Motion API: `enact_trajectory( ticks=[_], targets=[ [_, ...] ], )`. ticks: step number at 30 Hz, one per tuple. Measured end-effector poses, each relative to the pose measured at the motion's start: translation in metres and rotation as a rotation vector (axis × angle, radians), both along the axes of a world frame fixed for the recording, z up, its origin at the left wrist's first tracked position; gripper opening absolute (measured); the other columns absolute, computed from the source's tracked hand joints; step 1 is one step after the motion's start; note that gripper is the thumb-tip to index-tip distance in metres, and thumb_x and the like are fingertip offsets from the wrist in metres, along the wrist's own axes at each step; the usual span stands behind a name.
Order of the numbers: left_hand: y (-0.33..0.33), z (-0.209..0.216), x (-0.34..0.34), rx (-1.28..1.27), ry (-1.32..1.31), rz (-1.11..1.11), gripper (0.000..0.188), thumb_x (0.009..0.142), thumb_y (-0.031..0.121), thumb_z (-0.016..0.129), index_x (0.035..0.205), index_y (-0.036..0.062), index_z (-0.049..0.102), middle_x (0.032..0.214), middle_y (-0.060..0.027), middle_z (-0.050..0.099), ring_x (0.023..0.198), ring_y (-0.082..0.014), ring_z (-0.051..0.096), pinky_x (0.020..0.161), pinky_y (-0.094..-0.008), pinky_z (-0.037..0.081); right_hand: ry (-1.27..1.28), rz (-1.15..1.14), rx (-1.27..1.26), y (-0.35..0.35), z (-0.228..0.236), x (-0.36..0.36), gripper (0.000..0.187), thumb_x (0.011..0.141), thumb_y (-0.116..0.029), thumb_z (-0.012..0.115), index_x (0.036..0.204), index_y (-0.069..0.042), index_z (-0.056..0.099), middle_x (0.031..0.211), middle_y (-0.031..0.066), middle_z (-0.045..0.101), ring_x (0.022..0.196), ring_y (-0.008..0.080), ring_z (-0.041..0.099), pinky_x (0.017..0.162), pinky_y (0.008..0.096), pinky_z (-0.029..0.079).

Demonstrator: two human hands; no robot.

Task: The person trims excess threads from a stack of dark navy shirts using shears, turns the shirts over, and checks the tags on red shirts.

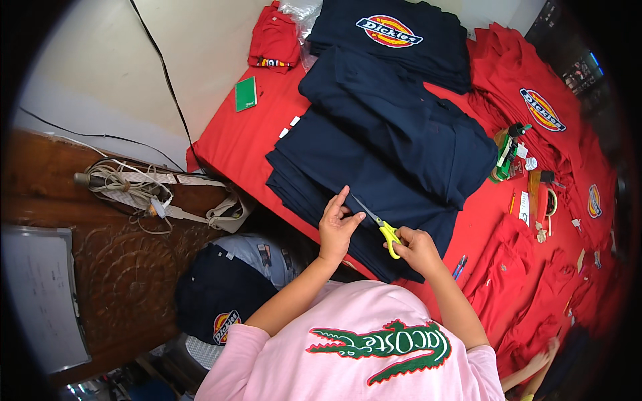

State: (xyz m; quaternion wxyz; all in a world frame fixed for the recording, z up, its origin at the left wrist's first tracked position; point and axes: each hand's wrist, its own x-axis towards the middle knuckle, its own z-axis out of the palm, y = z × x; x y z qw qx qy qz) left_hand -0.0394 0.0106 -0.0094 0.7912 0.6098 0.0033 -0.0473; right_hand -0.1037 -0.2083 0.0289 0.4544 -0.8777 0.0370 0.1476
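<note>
Yellow-handled scissors (388, 235) are in my right hand (416, 250), fingers wrapped round the handles. Their blades point up and left over the dark navy cloth and look closed. My left hand (339, 226) is just left of the blades, its index finger and thumb apart; I see nothing held in it. Beneath both hands lies a stack of folded navy garments (381, 157), its layered edges showing on the left. The upper garment is rumpled toward the far side.
Behind lies a navy pile with a round logo patch (391, 30). Red garments (535, 100) cover the right side. A green booklet (246, 94), a pen (460, 266) and small supplies (511, 157) lie on the red-covered table (227, 144). Another person's hand (540, 361) shows lower right.
</note>
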Motion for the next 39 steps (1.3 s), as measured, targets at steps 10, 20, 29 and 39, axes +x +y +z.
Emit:
enact_trajectory(
  ticks=[10,20,29,39],
  targets=[
    [0.014,0.003,0.012,-0.151,0.127,-0.053,0.085,0.091,-0.017,0.068,0.166,0.0050,0.035,0.119,-0.0052,0.068,0.095,-0.0078,0.063,0.092,-0.0242,0.055,-0.101,0.051,-0.046,0.014,0.000,0.022,0.024,0.083,-0.015,0.076,0.098,0.003,0.071,0.071,0.0154,0.066,0.060,0.0249,0.062,0.063,0.0377,0.050],
    [0.021,-0.016,0.020,-0.105,0.124,0.088,0.076,0.089,-0.015,0.072,0.159,0.0075,0.050,0.113,-0.0002,0.060,0.090,-0.0058,0.059,0.083,-0.0211,0.055,0.043,-0.014,0.099,0.022,-0.023,0.022,0.016,0.090,-0.013,0.076,0.090,0.001,0.070,0.064,0.0102,0.060,0.055,0.0182,0.056,0.057,0.0359,0.045],
    [0.035,-0.008,0.033,-0.128,0.055,0.050,0.081,0.088,-0.018,0.072,0.161,0.0083,0.047,0.141,-0.0038,0.053,0.087,-0.0039,0.057,0.078,-0.0190,0.054,-0.027,0.061,-0.057,0.044,0.010,0.055,0.021,0.085,-0.014,0.078,0.094,0.003,0.069,0.065,0.0136,0.062,0.054,0.0218,0.058,0.057,0.0372,0.045],
    [0.045,-0.022,0.046,-0.086,0.122,0.091,0.078,0.089,-0.015,0.073,0.159,0.0080,0.049,0.117,-0.0010,0.064,0.088,-0.0062,0.059,0.085,-0.0221,0.055,0.043,0.003,0.046,0.046,-0.009,0.056,0.019,0.087,-0.012,0.076,0.097,0.003,0.070,0.066,0.0131,0.064,0.056,0.0214,0.060,0.058,0.0365,0.047]
  ],
)
